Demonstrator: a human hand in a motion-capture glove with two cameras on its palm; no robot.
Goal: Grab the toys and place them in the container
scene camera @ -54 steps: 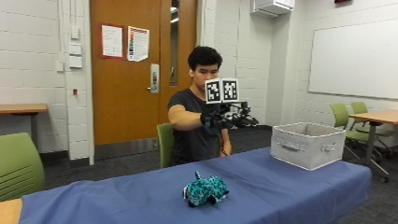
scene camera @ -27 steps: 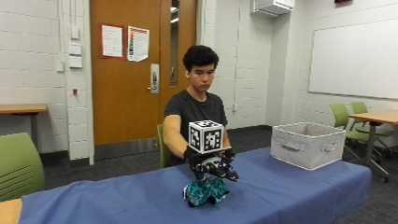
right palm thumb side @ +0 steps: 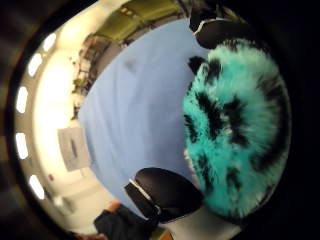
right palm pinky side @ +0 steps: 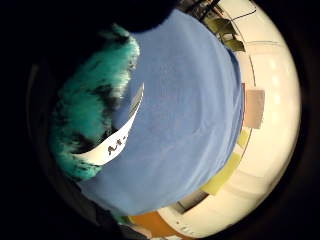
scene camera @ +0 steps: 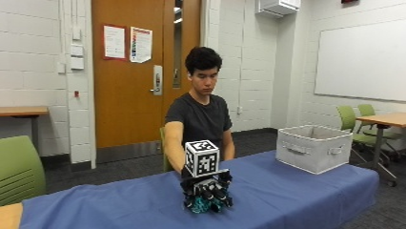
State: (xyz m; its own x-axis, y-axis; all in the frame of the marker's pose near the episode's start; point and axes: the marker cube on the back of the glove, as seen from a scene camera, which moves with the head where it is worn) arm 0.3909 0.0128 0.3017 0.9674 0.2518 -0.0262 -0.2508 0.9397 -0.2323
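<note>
Outside view, lower centre: gloved right hand [scene camera: 206, 193] curls its fingers [scene camera: 216, 194] around the teal plush toy [scene camera: 202, 205]; likely soft, light, best grasped around its body.

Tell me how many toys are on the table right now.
1. A teal and black plush toy sits on the blue tablecloth, under the gloved right hand. The gray bin's inside is hidden.

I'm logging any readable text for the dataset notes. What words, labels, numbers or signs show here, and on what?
White tag on the teal plush toy: dark marks like "M-", the rest too blurred to read.
Two paper notices on the door: print too small to read.
Whiteboard: no writing visible.
Gray fabric bin: no label visible.
</note>
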